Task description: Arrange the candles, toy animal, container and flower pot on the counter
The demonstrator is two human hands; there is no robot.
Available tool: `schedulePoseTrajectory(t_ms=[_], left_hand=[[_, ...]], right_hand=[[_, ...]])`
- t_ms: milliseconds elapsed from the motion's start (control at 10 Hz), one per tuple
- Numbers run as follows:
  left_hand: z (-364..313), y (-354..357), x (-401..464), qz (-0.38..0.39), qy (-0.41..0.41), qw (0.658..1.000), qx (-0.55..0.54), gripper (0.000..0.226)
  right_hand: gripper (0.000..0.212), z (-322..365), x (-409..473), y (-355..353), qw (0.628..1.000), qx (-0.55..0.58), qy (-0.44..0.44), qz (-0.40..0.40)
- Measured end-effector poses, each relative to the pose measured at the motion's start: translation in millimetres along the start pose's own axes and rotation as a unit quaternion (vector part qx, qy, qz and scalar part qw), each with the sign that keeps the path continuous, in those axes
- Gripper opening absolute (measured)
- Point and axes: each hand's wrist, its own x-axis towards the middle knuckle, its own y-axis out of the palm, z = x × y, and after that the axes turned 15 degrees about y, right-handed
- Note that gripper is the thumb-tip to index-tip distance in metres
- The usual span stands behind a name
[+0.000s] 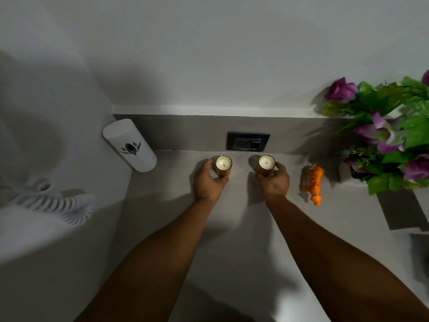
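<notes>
Two candles in amber glass jars stand near the back of the grey counter point(232, 228), below a wall socket. My left hand point(207, 181) wraps the left candle point(223, 164). My right hand point(275, 181) wraps the right candle point(266, 162). An orange toy tiger point(313, 183) stands to the right of my right hand, apart from it. Further right is a white flower pot point(347, 174) with purple flowers and green leaves point(390, 135). A white cylindrical container point(130, 145) with a dark flower logo leans in the back left corner.
A black wall socket point(248, 141) sits on the backsplash behind the candles. A white coiled cord point(60, 203) hangs on the left wall. A grey box-shaped thing point(402, 209) lies at the right edge in front of the pot.
</notes>
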Motion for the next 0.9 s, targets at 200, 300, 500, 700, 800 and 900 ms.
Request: schedulePoseTrajectory(t_ms=[200,300,500,700,800,900], left_hand=[[5,5,4,-0.001,0.039,0.998,0.048,0.060],[7,6,7,-0.001,0.040,0.997,0.062,0.055],[9,9,12,-0.016,0.044,0.996,0.071,0.049],[16,10,9,0.000,0.045,0.996,0.077,0.057],[14,2,1,0.046,0.033,0.994,0.093,0.071],[16,0,-38,0.058,0.043,0.987,0.142,0.076]], right_hand=[[0.064,0,4,4,1.000,-0.005,-0.015,-0.009],[0.064,0,6,5,1.000,-0.009,-0.011,-0.008],[0.064,-1,10,7,1.000,-0.015,-0.008,-0.009],[0.075,-4,13,7,1.000,-0.009,0.008,-0.012],[0.085,2,-4,1,1.000,-0.027,0.014,0.002],[0.080,-39,-42,-19,0.988,-0.099,-0.116,-0.010]])
